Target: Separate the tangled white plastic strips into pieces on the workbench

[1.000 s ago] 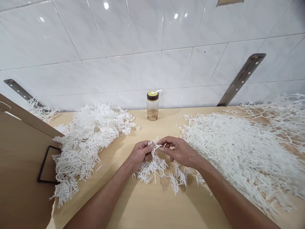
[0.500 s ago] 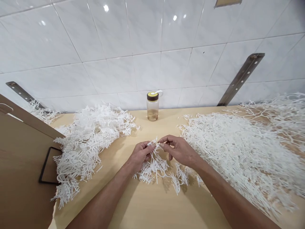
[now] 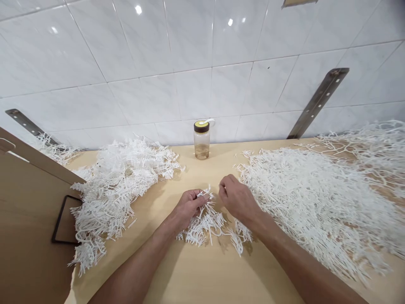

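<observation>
My left hand pinches a bunch of thin white branching plastic sprigs between thumb and fingers. The sprigs hang down and fan out over the tabletop just below the hand. To the right, apart from the bunch, my right hand is curled closed with its back towards me. Its fingertips are hidden, so whether anything small is in them does not show. Beneath the right wrist lies another white sprig cluster on the wood.
A large pile of white sprigs lies at left, a wider loose heap at right. A lidded bottle stands by the tiled wall. The cardboard box is at far left; a metal bracket is fixed to the wall.
My right hand has come away from the bunch, moving to the right and curling its fingers in. My left hand stays nearly in place with the sprigs.
</observation>
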`<state>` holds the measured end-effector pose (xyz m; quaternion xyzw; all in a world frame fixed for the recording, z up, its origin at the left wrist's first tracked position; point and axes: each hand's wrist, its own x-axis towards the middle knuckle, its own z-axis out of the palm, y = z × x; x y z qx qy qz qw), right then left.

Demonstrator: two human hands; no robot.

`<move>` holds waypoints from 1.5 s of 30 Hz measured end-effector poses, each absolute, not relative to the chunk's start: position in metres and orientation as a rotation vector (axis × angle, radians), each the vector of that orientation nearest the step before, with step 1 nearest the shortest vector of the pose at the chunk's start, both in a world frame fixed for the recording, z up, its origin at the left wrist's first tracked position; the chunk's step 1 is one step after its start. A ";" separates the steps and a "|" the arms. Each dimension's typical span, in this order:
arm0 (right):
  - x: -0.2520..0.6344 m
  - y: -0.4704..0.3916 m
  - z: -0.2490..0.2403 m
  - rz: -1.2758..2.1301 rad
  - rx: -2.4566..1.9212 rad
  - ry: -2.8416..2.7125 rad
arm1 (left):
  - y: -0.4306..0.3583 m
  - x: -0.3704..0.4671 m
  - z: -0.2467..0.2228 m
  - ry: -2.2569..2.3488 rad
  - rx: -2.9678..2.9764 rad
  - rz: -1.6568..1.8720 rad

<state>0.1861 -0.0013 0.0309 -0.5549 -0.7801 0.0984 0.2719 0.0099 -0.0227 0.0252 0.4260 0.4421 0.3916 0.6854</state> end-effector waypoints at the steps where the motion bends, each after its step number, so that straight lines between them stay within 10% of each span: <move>1: 0.190 0.001 0.030 0.200 -1.543 -2.071 | -0.022 0.010 0.025 0.992 0.954 0.892; 9: 0.221 0.010 0.052 0.080 -1.683 -1.940 | -0.014 0.004 0.011 0.937 0.913 0.994; 24: 0.190 -0.004 0.054 1.130 -1.333 -1.888 | -0.016 0.007 0.014 0.939 0.892 0.999; 36: 0.186 -0.002 0.033 0.330 -1.584 -2.036 | -0.022 0.009 0.020 0.923 0.951 0.905; 45: 0.190 -0.002 0.050 0.997 -1.361 -1.895 | -0.016 0.008 0.015 0.905 0.915 0.974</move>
